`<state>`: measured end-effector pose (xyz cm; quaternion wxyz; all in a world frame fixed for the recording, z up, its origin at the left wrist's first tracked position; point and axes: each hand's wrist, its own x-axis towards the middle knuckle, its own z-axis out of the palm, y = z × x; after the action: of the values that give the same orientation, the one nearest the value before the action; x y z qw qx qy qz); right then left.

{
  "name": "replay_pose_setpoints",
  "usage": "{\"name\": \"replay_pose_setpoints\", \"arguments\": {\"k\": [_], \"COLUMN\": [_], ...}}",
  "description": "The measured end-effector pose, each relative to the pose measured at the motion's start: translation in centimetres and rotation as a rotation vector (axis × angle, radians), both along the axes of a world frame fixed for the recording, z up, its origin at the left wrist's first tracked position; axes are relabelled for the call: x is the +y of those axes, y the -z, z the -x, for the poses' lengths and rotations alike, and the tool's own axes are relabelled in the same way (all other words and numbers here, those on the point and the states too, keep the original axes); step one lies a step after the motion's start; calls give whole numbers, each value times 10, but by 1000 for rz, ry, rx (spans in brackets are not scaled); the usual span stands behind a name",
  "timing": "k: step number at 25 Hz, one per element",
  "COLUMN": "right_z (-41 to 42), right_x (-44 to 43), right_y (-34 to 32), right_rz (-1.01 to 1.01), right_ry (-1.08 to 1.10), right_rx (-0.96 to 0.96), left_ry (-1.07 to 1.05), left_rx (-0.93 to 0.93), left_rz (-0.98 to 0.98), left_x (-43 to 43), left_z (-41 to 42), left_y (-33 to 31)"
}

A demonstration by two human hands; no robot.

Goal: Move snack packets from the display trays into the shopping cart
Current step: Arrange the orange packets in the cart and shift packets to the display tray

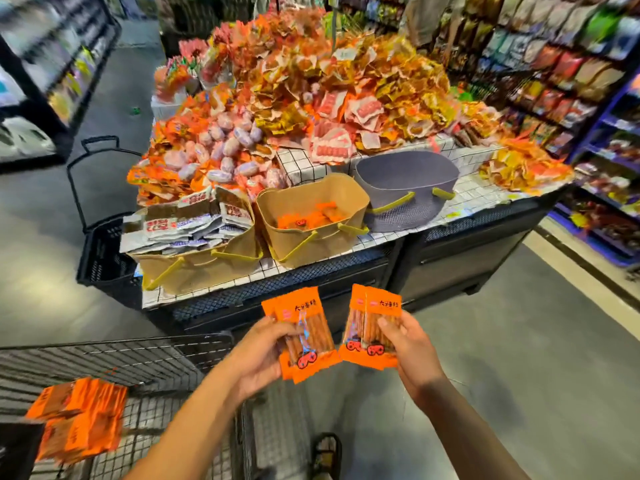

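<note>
In front of the bench (485,197), low in the view, both grips hold orange snack packets above the floor. The left grip (263,355) grasps a small stack of packets (308,336), with the thumb across the front face and the fingers behind. The stack stands upright, tilted slightly left, and its upper half is clear above the grip. The right grip (412,351) grasps a second stack (370,332) by its right edge, thumb on the front face. This stack extends left and up from the grip. The two stacks sit side by side, their lower corners nearly touching.

Both stacks are to the right of the shopping cart (121,355), outside its wire wall. More orange packets (79,420) lie inside the cart, blurred.

On the bench, a tan bag (304,251) contains a few orange packets. A second tan bag (194,271) to its left is filled with white packets (187,226). A grey basket (405,188) stands to the right. A large heap of mixed snacks (329,91) covers the bench behind them. A black basket (104,258) stands on the floor at the left end of the bench.
</note>
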<state>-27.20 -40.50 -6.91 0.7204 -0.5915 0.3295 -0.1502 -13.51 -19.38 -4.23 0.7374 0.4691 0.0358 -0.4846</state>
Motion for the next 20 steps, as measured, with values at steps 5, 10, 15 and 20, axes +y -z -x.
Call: {"name": "replay_pose_setpoints", "arguments": {"k": [5, 10, 15, 20], "right_z": [-133, -264, -345, -375], "right_x": [-71, -129, -152, -155], "right_y": [-40, -86, -65, -17], "right_rz": [171, 457, 775, 980], "right_ry": [-51, -136, -301, -486], "right_rx": [-54, 66, 286, 519], "left_ry": [-142, -279, -35, 163], "left_rx": [-270, -709, -843, -843], "left_rz": [-8, -308, -646, -883], "left_x": [-71, -133, -168, -184], "left_z": [-109, -236, -314, -313], "left_y": [-35, -58, -12, 21]}}
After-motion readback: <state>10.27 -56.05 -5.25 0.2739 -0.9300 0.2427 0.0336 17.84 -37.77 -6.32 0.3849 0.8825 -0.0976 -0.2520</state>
